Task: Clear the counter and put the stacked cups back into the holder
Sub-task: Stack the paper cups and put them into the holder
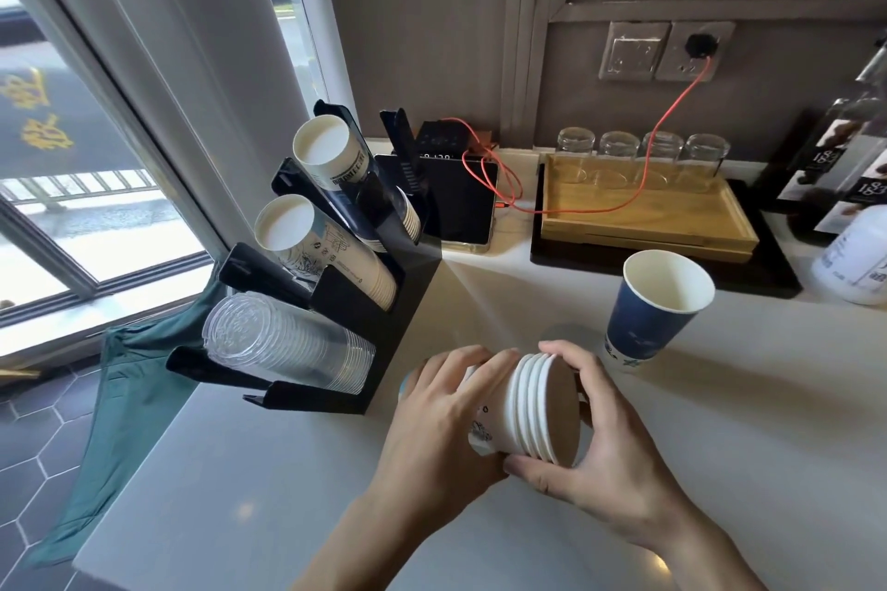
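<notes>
Stack of paper cups (523, 408) held on its side just above worktop (269, 485), near middle, between both hands. Left hand (441, 418) wraps fingers over cup bodies; right hand (595, 442) curls fingers around rim end, thumb underneath.

Judgement: stack very light, thin walls soft, easy to crush; nested cups may slide apart. Best hold at both ends, gentle squeeze, rims kept together.

Look: white cups, small dark print, several rolled rims close together, brownish inside. Black holder (384, 302) stands far left; single blue cup (653, 312) upright just right of hands.
</notes>
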